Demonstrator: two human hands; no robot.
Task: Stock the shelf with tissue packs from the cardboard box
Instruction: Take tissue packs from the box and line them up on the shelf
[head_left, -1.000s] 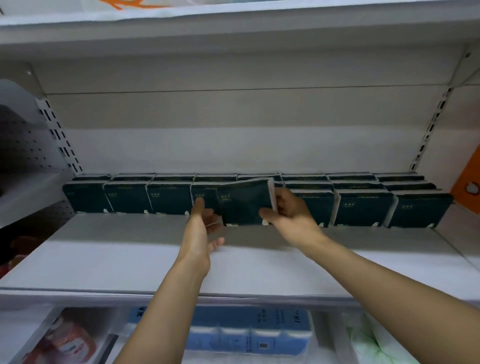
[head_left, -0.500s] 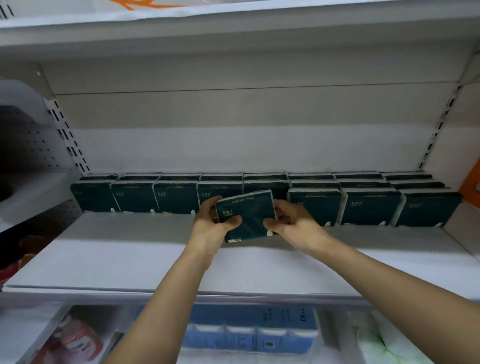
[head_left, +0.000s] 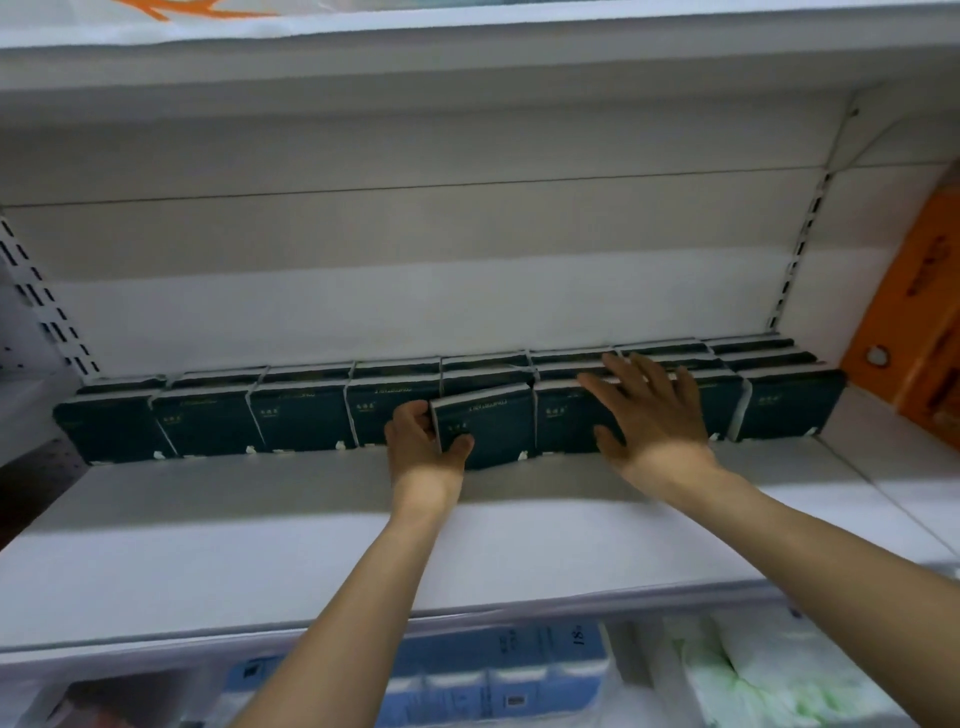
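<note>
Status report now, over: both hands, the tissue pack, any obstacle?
Left hand grips dark tissue pack, seating it in front row. Right hand open, flat on neighbouring packs. Nothing in the way on shelf.

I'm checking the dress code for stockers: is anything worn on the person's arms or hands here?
Nothing that shows. Both forearms are bare to the bottom edge of the picture, with no sleeves. The left hand and right hand have no gloves, and no watch, bracelet or ring is visible.

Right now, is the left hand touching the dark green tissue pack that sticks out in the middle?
Touching. The head view shows the left hand gripping the tissue pack, thumb across its front and fingers behind its left edge.
</note>
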